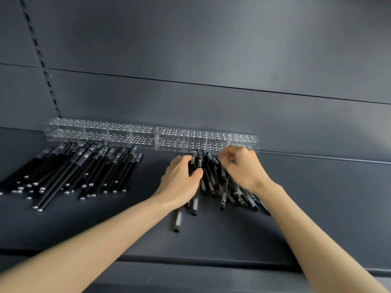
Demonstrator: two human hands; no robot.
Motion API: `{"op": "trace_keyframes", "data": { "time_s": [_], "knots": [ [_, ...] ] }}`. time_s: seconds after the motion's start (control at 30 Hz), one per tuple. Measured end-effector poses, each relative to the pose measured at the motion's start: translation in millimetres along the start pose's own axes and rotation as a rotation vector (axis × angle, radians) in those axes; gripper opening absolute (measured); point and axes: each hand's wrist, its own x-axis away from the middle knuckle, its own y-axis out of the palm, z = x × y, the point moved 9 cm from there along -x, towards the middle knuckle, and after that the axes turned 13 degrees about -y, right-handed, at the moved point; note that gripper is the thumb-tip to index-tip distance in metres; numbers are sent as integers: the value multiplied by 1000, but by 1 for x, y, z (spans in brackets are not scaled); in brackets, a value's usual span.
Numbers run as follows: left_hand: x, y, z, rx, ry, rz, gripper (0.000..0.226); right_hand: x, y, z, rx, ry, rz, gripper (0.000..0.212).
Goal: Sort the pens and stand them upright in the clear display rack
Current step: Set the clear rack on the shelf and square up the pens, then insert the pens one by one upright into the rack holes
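A long clear display rack with rows of holes stands along the back of the dark shelf, with no pens in it. Two heaps of black pens lie in front of it. The left heap holds slim pens with silver ends. The right heap holds pens with clear grips. My left hand grips several pens at the left side of the right heap, thumb curled over them. My right hand has its fingers curled down into the same heap's right side, close to the rack's right end.
The dark shelf has a front edge near the bottom of the view. A grey back panel rises behind the rack, with a slotted upright at the left. A few stray pens lie nearer the front edge.
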Motion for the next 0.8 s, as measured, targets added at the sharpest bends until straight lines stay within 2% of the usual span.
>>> {"op": "trace_keyframes", "data": {
  "time_s": [0.1, 0.2, 0.37, 0.6, 0.8],
  "knots": [
    [-3, -18, 8, -29, 30, 44, 40, -7, 2, -19, 65, -51, -46, 19],
    [-2, -52, 24, -65, 134, 89, 27, -19, 2, -46, 97, -99, -41, 21],
    [15, -124, 27, -322, 301, 294, 15, -37, 5, -101, 117, -161, 23, 20],
    [24, -219, -43, -314, 314, 381, 13, -52, 62, -178, 118, -211, 13, 20],
    [8, -281, -133, -268, 261, 355, 11, -66, 134, -233, 101, -164, -19, 19]
  ]
}}
